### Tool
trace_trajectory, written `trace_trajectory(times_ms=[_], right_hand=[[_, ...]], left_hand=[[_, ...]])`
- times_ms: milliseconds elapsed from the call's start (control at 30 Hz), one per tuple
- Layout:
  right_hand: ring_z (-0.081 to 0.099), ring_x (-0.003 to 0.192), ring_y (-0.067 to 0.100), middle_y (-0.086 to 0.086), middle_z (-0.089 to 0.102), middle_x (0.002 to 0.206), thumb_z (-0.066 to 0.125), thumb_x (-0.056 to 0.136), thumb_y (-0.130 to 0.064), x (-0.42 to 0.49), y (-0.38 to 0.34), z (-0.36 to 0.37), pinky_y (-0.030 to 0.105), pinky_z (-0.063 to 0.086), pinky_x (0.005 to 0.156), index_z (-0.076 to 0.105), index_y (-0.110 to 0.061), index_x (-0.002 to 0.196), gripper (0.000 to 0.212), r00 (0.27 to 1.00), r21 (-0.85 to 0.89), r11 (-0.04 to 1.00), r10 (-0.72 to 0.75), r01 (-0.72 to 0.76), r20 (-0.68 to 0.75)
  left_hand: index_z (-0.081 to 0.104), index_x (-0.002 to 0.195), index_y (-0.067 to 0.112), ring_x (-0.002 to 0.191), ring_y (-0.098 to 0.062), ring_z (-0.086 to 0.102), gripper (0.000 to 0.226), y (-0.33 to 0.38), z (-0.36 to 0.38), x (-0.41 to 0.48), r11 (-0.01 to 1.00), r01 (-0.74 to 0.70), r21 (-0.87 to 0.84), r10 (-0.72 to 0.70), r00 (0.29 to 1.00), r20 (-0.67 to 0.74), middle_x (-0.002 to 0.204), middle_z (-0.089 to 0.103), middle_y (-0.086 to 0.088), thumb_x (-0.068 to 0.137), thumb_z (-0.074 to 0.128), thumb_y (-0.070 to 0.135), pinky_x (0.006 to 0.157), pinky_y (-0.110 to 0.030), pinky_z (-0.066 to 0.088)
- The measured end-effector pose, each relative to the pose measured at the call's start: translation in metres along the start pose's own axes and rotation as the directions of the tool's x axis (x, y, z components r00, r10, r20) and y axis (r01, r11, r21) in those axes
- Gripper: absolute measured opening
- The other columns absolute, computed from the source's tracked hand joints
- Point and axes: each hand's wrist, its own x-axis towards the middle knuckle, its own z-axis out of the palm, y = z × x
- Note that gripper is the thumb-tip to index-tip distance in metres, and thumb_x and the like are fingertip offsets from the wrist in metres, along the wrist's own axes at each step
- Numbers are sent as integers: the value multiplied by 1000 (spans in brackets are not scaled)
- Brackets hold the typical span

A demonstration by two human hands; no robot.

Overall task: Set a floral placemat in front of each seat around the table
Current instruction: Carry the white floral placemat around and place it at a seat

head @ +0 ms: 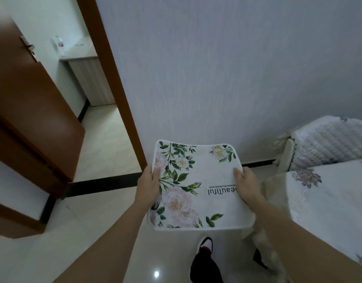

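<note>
I hold a white floral placemat (pixel 198 186) flat in the air over the floor, its printed word upside down to me. My left hand (pixel 149 184) grips its left edge, thumb on top. My right hand (pixel 246 185) grips its right edge the same way. The table (pixel 329 201), covered with a white flowered cloth, lies to the right of the placemat; only its corner shows. No placemat is visible on the part of the table in view.
A chair with a quilted white cover (pixel 327 141) stands at the table's far side against the wall. An open brown door (pixel 31 111) and doorway are on the left. My foot in a dark shoe (pixel 205 245) is on the glossy tiled floor below the placemat.
</note>
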Motion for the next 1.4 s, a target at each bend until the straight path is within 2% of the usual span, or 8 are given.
trace_trajectory(times_ms=[367, 500, 700, 800, 900, 1067, 1267, 1400], right_hand=[[61, 84, 28, 10, 62, 90, 43, 100, -36, 203, -20, -37, 42, 50, 75, 53, -9, 97, 29, 987, 39, 995, 94, -90, -130], [57, 80, 25, 9, 60, 90, 42, 101, -34, 253, -27, -65, 34, 39, 63, 52, -7, 96, 29, 975, 46, 993, 119, -112, -185], [60, 86, 28, 9, 63, 96, 42, 99, -37, 309, -28, -105, 37, 46, 74, 54, -9, 100, 31, 941, 84, 985, 168, -149, -295], [64, 86, 28, 7, 65, 95, 40, 96, -47, 332, -17, -124, 50, 54, 79, 55, -15, 102, 36, 915, 125, 976, 212, -179, -344], [65, 83, 27, 7, 67, 94, 41, 94, -45, 356, -7, -143, 51, 56, 76, 57, -16, 105, 35, 882, 148, 967, 250, -207, -399], [54, 73, 12, -2, 57, 83, 42, 101, -34, 395, -7, -173, 29, 39, 58, 53, -10, 100, 26, 790, 175, 949, 315, -262, -526], [59, 86, 26, 6, 62, 93, 41, 100, -37, 436, 4, -213, 39, 46, 76, 55, -14, 103, 27, 627, 220, 908, 408, -357, -663], [60, 84, 27, 7, 62, 92, 41, 100, -36, 448, 8, -237, 38, 47, 70, 55, -10, 101, 29, 522, 260, 880, 450, -397, -725]], left_hand=[[46, 88, 11, 67, -15, 55, 27, 100, 107, 195, 983, -130, 133, 116, 987, 110, 76, 55, 0, 105, 38, 31, 51, -16, 43], [53, 99, 11, 82, -22, 65, 28, 132, 146, 246, 987, -139, 83, 125, 979, 158, 89, 65, -6, 104, 38, 35, 71, -43, 57], [55, 101, 10, 78, -18, 62, 26, 179, 210, 313, 974, -215, 73, 190, 948, 254, 89, 62, -5, 104, 39, 30, 64, -29, 50], [55, 102, 9, 79, -19, 63, 27, 201, 246, 343, 961, -268, 69, 234, 920, 313, 91, 65, -7, 104, 40, 31, 69, -38, 54], [55, 99, 9, 82, -25, 66, 28, 224, 283, 369, 954, -293, 65, 248, 890, 383, 90, 66, -8, 104, 40, 33, 73, -45, 55], [53, 99, 14, 78, -23, 68, 28, 263, 354, 420, 935, -353, 7, 299, 802, 517, 87, 67, -6, 103, 38, 37, 71, -47, 58], [49, 96, 19, 72, -23, 70, 28, 315, 444, 469, 917, -393, -66, 326, 645, 691, 85, 69, -7, 103, 37, 43, 63, -47, 60], [50, 98, 17, 73, -23, 69, 29, 351, 490, 483, 892, -438, -114, 356, 524, 774, 86, 68, -7, 103, 36, 42, 58, -37, 58]])
